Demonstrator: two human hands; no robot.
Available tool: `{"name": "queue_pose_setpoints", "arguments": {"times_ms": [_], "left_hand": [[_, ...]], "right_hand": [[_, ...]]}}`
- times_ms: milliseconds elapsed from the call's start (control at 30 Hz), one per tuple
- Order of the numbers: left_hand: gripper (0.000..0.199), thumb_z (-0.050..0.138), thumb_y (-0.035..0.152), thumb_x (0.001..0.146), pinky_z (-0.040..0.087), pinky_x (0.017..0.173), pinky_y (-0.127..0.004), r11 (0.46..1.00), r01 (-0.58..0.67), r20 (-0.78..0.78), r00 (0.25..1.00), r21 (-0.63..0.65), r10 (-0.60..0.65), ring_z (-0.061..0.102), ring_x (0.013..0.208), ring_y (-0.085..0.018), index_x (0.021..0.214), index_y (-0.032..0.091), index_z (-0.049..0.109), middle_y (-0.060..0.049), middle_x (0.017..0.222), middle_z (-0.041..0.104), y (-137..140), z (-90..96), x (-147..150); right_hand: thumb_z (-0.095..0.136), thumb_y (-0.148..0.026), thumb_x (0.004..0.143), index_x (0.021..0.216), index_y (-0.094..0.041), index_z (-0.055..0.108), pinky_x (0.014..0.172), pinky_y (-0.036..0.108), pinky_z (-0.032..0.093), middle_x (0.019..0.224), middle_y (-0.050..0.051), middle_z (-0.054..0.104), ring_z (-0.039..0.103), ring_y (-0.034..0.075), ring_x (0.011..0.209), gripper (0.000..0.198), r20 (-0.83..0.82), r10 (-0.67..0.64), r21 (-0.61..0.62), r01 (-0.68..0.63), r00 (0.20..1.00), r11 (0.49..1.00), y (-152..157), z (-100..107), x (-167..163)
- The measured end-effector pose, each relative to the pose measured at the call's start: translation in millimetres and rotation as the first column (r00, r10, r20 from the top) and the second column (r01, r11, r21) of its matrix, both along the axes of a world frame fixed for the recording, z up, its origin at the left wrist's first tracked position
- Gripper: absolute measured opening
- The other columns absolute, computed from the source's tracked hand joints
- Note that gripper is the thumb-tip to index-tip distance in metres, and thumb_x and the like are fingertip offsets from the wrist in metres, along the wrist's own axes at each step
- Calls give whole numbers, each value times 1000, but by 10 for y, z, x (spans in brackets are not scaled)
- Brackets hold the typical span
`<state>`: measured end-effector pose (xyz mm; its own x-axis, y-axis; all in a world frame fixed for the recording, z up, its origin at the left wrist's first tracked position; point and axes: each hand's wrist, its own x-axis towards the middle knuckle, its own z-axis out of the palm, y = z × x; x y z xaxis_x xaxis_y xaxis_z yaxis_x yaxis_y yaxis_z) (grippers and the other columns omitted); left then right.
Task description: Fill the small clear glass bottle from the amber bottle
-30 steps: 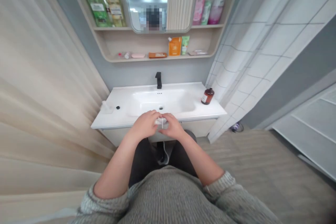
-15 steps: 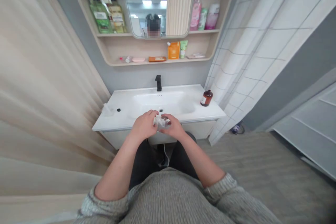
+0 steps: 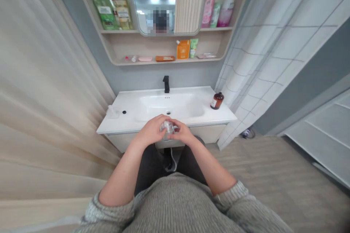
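Between my hands, in front of the washbasin's front edge, is a small clear, see-through container (image 3: 168, 128). My left hand (image 3: 151, 129) wraps round its left side, with the fingers curled over the top. On the other side my right hand (image 3: 182, 131) grips it with thumb and fingers. My fingers cover much of the container, and I cannot make out its exact shape or contents. Behind it lies the white washbasin (image 3: 188, 108) with a black faucet (image 3: 166, 84). A brown bottle (image 3: 217, 101) with a white label stands on the counter's right side.
At the counter's left are a small black round piece (image 3: 124, 112) and a whitish clear item (image 3: 112, 111). Above hangs a mirror cabinet (image 3: 166, 62) with several bottles, an orange pouch (image 3: 183, 49) and tubes. Curtains (image 3: 68, 80) flank the left; a tiled curtain (image 3: 246, 65) hangs right.
The container has turned in my hands, and more of its clear body shows now. My hands stay in nearly the same place; the camera view has tilted slightly.
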<state>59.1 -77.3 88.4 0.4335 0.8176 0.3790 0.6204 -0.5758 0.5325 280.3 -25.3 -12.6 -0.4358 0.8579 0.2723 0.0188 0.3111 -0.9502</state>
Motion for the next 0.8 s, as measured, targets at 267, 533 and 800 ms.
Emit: {"name": "queue_pose_setpoints", "arguments": {"times_ms": [267,533,800], "left_hand": [[49,95,40,78,62,105,-44,962,-162,585,767,-219,262,79,101,-25,121,20,81,-6,101,83,166,-513,57],[61,101,41,69,64,106,-47,940,-16,720,638,-341,272,83,99,-27,122,18,83,-8,101,87,149,-595,53],[50,95,40,75,65,103,-45,928,-175,677,641,-329,361,82,109,-27,119,21,80,-12,118,85,222,-820,40]], "right_hand": [[112,-45,58,146,-29,75,104,44,62,145,10,77,72,34,132,97,-100,-35,-42,31,994,999,-43,10,-96],[113,-43,58,147,-32,74,99,40,61,149,9,76,73,33,131,97,-176,74,-111,-94,982,989,15,-37,-70],[108,-44,64,153,-30,70,101,44,62,143,12,78,73,34,132,99,-77,-65,-65,60,995,996,36,-140,-153]]}}
